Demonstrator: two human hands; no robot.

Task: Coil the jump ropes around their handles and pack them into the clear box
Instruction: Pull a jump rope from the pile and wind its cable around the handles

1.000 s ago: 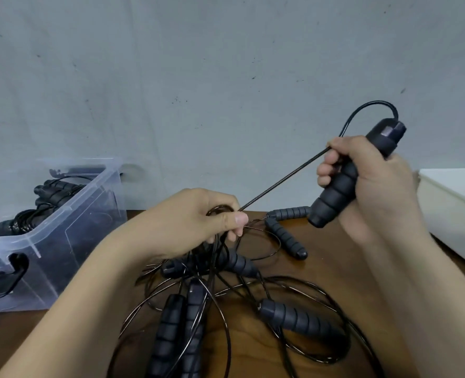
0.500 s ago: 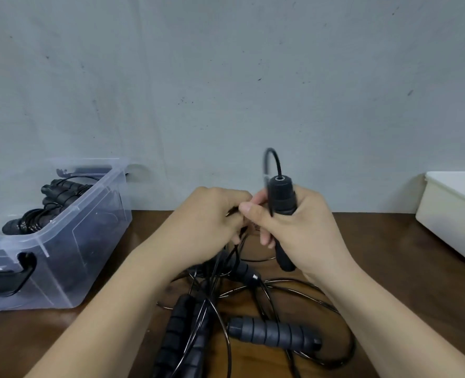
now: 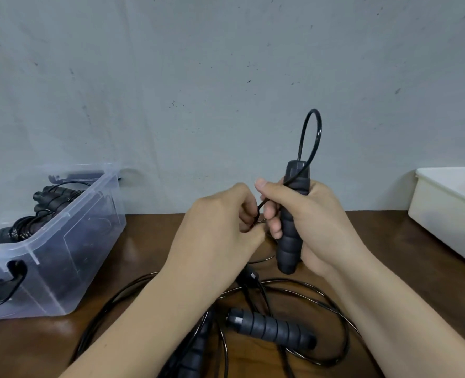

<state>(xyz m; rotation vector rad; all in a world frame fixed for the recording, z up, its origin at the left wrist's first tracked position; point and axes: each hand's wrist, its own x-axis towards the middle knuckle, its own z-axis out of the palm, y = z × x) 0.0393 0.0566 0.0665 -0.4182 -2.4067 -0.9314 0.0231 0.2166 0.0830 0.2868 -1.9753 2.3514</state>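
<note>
Right, head view only. Right hand is wrapped around a black foam handle, holding it upright above the table. The cord leaves the handle's top, arcs in a narrow loop, crosses back down over the grip and runs past the right thumb to the left hand. That hand pinches it with fingers curled. The hands are nearly touching, mid-frame.

Below them a rope tangle lies on the table with a second handle lying flat and a third handle partly hidden by the left forearm.

Clear box sits far left on the table, lid off, with coiled ropes already inside. White bin is at the right edge; I can't see its contents.
</note>
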